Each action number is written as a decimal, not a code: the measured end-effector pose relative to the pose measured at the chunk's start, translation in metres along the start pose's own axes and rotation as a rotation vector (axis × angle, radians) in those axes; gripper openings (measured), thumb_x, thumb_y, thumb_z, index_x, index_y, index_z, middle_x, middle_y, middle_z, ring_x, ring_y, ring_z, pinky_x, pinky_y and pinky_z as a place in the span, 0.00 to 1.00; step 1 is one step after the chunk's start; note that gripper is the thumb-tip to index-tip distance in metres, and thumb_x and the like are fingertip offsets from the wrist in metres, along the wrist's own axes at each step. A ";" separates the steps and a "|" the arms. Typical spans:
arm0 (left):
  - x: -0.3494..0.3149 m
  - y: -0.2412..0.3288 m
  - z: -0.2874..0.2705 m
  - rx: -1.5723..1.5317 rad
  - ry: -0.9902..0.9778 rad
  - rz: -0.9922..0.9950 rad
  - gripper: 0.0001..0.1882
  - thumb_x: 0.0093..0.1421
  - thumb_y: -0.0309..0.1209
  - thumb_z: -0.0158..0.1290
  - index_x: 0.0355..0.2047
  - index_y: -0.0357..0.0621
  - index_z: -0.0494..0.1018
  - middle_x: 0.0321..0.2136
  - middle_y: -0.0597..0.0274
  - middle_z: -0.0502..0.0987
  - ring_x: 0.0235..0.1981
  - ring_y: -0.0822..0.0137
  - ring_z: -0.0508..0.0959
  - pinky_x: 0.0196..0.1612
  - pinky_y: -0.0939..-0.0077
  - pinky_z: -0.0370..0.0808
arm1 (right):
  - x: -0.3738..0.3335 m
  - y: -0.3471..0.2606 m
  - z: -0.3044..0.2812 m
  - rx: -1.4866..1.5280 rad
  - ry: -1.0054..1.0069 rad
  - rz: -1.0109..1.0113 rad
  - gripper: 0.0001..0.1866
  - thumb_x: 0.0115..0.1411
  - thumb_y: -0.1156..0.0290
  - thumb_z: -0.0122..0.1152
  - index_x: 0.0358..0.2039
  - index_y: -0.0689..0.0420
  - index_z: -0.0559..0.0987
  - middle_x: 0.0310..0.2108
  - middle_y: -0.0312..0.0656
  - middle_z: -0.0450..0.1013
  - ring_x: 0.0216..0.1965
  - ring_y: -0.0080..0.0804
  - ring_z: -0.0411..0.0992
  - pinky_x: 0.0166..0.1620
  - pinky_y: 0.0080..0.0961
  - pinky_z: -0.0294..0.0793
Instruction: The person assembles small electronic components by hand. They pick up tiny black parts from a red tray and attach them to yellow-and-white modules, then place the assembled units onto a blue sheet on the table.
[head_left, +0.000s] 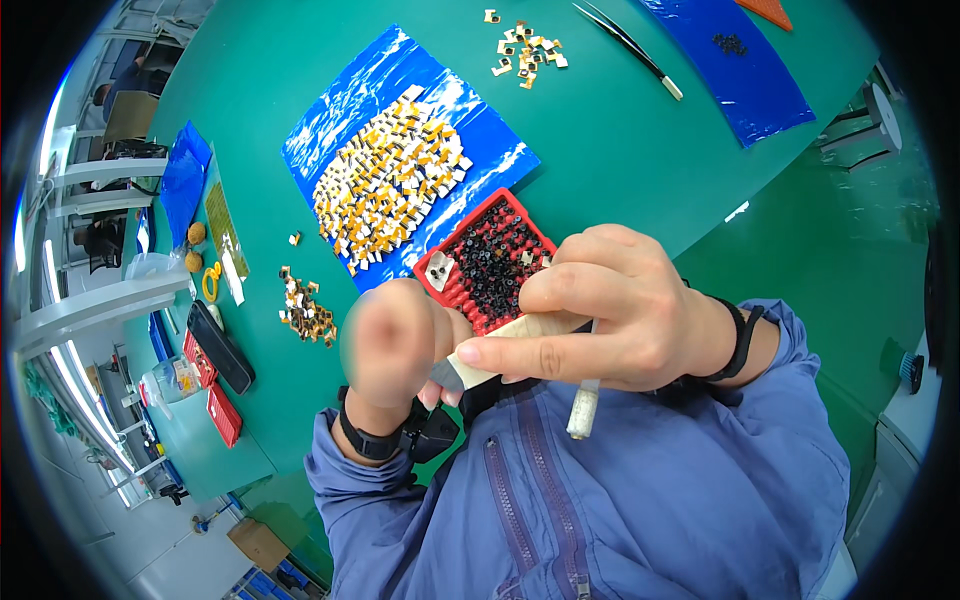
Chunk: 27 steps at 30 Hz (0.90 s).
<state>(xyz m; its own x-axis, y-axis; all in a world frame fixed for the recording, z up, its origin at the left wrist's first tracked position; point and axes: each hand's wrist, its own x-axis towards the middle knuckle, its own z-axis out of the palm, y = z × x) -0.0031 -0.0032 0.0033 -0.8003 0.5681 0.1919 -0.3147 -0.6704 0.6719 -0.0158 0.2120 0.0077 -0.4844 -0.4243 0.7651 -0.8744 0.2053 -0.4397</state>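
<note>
A cream-coloured strip [535,325], perhaps tape or cloth, stretches between my hands in front of my chest. My left hand [400,340], partly blurred, is closed on its left end, where a grey piece shows. Thumb and fingers of my right hand [625,310] pinch the strip farther right. A thin stick with a white wrapped end [583,412] pokes out below the right hand; its front part is hidden. Just beyond the hands is a red tray [427,262] full of small black round parts [490,260], with a small white scrap [438,270] among them.
A blue sheet [500,150] carries a heap of small white-and-gold pieces [390,180]. Smaller piles lie left [308,308] and far [527,52]. Tweezers [630,50] rest far right, near another blue sheet [745,75] with black parts. A black case [220,348] is at left.
</note>
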 end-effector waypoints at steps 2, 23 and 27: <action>0.000 0.000 0.001 0.000 0.007 0.004 0.10 0.61 0.29 0.53 0.26 0.42 0.64 0.13 0.60 0.72 0.18 0.67 0.73 0.20 0.77 0.69 | 0.001 0.000 0.000 -0.012 0.009 -0.010 0.12 0.49 0.67 0.66 0.36 0.40 0.81 0.22 0.29 0.62 0.21 0.22 0.64 0.21 0.18 0.59; 0.001 -0.002 -0.001 -0.042 -0.029 0.029 0.09 0.61 0.28 0.52 0.27 0.42 0.64 0.13 0.59 0.71 0.19 0.66 0.72 0.21 0.76 0.70 | -0.003 0.002 -0.001 0.016 -0.005 -0.020 0.13 0.49 0.67 0.64 0.38 0.41 0.81 0.22 0.29 0.61 0.21 0.22 0.64 0.21 0.20 0.61; 0.001 -0.002 0.001 -0.020 -0.030 0.032 0.09 0.61 0.28 0.52 0.27 0.42 0.64 0.14 0.59 0.72 0.19 0.66 0.72 0.22 0.75 0.70 | -0.003 0.003 0.000 0.030 -0.005 -0.027 0.15 0.48 0.64 0.64 0.39 0.41 0.82 0.23 0.29 0.61 0.19 0.21 0.61 0.21 0.19 0.60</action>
<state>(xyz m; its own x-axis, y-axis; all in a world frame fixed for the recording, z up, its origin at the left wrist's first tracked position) -0.0030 -0.0004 0.0027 -0.7944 0.5601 0.2350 -0.2993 -0.6975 0.6511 -0.0170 0.2136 0.0037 -0.4599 -0.4337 0.7748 -0.8860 0.1667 -0.4326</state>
